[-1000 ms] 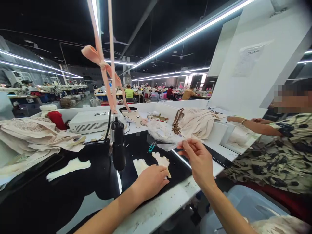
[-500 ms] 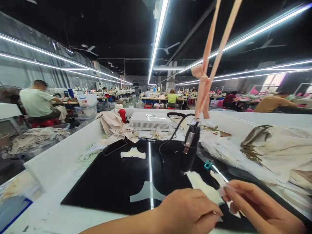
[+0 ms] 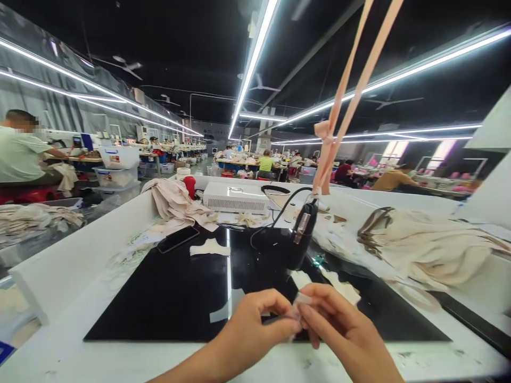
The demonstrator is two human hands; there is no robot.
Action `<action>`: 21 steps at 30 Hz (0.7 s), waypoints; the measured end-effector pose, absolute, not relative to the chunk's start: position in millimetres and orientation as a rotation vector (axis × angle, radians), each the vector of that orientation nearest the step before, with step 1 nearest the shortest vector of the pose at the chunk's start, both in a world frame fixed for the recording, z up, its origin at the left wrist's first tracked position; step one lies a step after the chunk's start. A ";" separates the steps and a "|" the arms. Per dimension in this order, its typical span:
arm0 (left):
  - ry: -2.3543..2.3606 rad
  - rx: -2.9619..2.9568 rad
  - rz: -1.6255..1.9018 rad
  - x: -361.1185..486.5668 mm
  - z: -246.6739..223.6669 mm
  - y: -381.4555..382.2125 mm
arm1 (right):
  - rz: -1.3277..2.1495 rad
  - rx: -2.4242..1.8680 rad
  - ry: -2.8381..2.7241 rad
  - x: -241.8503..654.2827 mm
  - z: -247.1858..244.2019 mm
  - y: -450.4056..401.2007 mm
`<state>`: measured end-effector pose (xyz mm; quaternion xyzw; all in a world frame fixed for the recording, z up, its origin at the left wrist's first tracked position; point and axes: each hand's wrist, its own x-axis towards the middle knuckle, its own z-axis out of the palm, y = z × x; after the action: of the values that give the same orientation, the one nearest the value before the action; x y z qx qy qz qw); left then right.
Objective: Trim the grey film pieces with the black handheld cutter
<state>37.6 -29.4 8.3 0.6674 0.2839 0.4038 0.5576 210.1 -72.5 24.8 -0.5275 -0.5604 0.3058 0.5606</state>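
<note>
My left hand and my right hand meet above the front of a black glossy board. Fingertips of both pinch a small whitish, partly see-through piece; its kind is unclear. Just beyond the fingers, two cream fabric pieces lie on the board, partly covered by the right hand. A grey translucent curved piece shows behind the left hand. Farther back lies another cream fabric cutout. A black corded tool hangs from peach straps beyond my hands, beside a small teal item.
A phone rests at the board's far left corner. Behind stand a white vented box and a red spool. Piled beige fabric lies left and right. White partitions edge the table; other people work beyond.
Both hands have come closer together and shifted left in the picture, their fingertips now meeting at the small whitish piece. The view has turned somewhat to the right.
</note>
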 end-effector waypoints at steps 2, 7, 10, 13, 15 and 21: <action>0.632 1.497 0.924 36.2 8.4 -28.3 | 0.775 -1.240 -1.313 207.8 29.7 -75.0; 0.651 1.485 0.832 32.5 8.9 -24.9 | 0.958 -1.158 -1.187 217.6 23.6 -79.0; 0.708 1.556 0.766 28.8 8.7 -24.3 | 1.058 -1.060 -1.132 219.5 18.6 -77.9; 0.766 1.589 0.744 23.0 5.8 -21.3 | 1.153 -0.984 -1.123 219.2 16.9 -72.7; 0.825 1.582 0.759 18.5 3.4 -17.8 | 1.154 -0.999 -1.116 219.5 16.3 -68.5; 0.996 1.520 0.840 5.9 -6.0 -9.4 | 1.184 -1.037 -1.090 221.5 11.1 -65.3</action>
<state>5.9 -9.4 -6.0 0.6392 0.4190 0.3531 0.5396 221.5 -65.3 11.1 -0.4430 -0.4655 0.5055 0.5758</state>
